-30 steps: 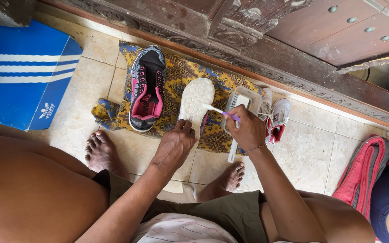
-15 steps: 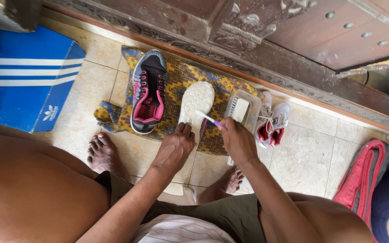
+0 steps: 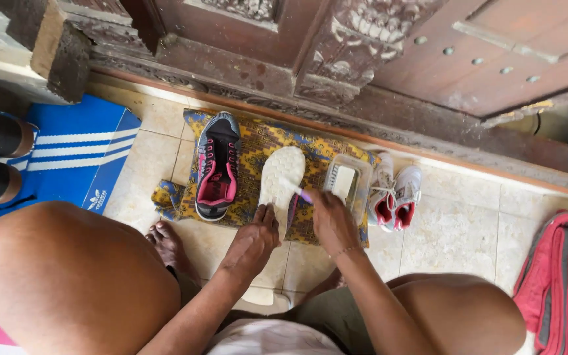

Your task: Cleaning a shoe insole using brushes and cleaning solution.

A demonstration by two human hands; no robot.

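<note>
A shoe turned sole-up (image 3: 280, 182), its sole pale white, lies on a yellow and blue patterned cloth (image 3: 265, 141). My left hand (image 3: 252, 240) grips the shoe's near end and steadies it. My right hand (image 3: 331, 220) is closed on a small brush with a purple handle (image 3: 300, 192), its head pressed on the sole's right side. To the left, on the same cloth, rests a grey and pink sneaker (image 3: 216, 173), upright.
A clear plastic tub (image 3: 348, 184) holding a white brush sits right of the sole. A small white and red pair of shoes (image 3: 394, 195) lies beyond it. Carved wooden door sill (image 3: 336, 98) behind, blue mat (image 3: 80, 154) left, red bag (image 3: 553, 276) right.
My right hand has slid with the brush from the right edge of the sole leftward onto it. My left hand stays on the shoe's near end.
</note>
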